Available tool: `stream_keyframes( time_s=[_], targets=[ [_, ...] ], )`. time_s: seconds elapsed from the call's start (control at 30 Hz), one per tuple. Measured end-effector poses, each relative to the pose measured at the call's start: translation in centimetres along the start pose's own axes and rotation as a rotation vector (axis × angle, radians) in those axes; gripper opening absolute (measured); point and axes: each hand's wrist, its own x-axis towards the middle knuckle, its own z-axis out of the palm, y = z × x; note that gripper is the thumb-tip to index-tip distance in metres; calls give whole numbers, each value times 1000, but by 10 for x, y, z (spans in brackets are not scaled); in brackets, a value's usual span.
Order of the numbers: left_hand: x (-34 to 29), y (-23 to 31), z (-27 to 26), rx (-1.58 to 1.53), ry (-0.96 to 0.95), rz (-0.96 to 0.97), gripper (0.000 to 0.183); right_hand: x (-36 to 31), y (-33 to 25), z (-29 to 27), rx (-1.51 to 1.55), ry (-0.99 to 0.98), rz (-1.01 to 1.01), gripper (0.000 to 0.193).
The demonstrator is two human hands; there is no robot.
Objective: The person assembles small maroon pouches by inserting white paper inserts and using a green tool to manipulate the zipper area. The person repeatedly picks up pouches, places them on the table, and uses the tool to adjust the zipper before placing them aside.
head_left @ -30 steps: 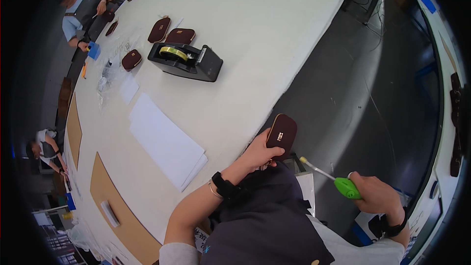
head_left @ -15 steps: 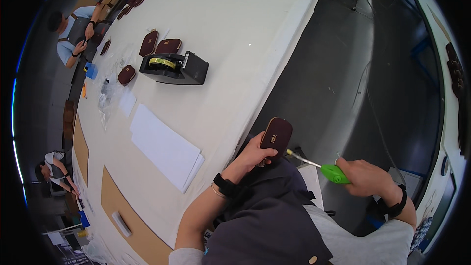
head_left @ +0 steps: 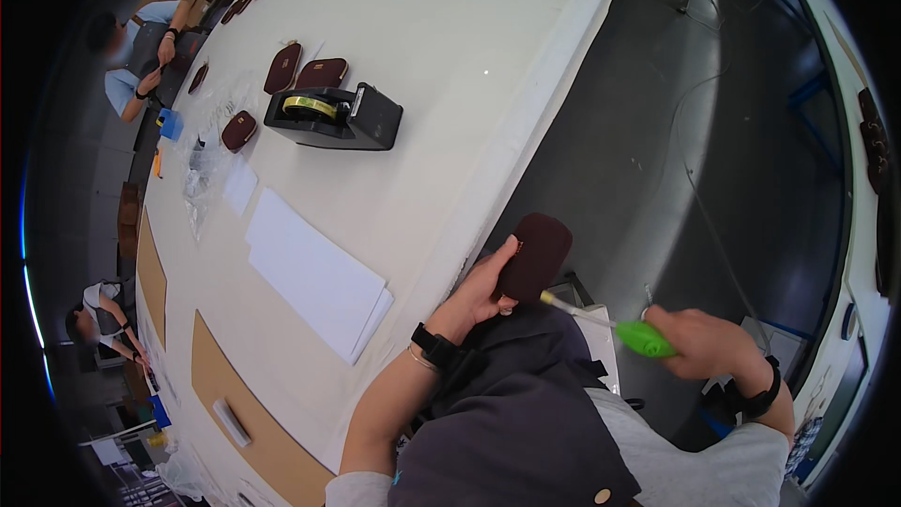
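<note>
My left hand (head_left: 488, 284) is closed around a dark maroon zip pouch (head_left: 537, 256). The pouch is held up past the table edge, over my lap, with its plain face showing. A green air blow gun (head_left: 646, 339) is gripped in my right hand (head_left: 702, 342). Its thin metal nozzle points left, and the yellowish tip (head_left: 547, 298) sits just beside the pouch's lower right edge, seemingly a little apart from it. Most of the right hand's fingers are hidden behind the gun and the back of the hand.
On the white table (head_left: 450, 84) are a black tape dispenser (head_left: 371, 120), several maroon pouches (head_left: 284, 68), clear plastic wrap (head_left: 199, 169), white sheets (head_left: 314, 272) and brown cardboard (head_left: 258, 404). Two people (head_left: 141, 56) work along the far left side. A thin hose (head_left: 709, 216) crosses the right-side floor.
My left hand has turned the pouch, so its face with gold lettering gives way to a plain one, and raised it slightly. The blow gun has stayed nearly in place.
</note>
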Motion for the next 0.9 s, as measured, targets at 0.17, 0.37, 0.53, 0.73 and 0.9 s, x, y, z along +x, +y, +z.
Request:
stream_keyframes(
  time_s=[0.17, 0.37, 0.53, 0.73, 0.9],
  targets=[
    [8, -4, 8, -468, -62, 21, 42, -10, 5, 1, 37, -25, -38, 31],
    [8, -12, 11, -535, -290, -4, 43, -8, 9, -5, 66, 147, -1, 28],
    [-7, -11, 12, -396, -182, 59, 47, 2, -5, -19, 19, 263, 90, 29],
    [-30, 30, 68, 770, 403, 222, 41, 11, 13, -36, 212, -115, -208, 43],
    [-166, 43, 49, 354, 200, 322, 37, 47, -15, -45, 254, 105, -119, 37]
  ],
)
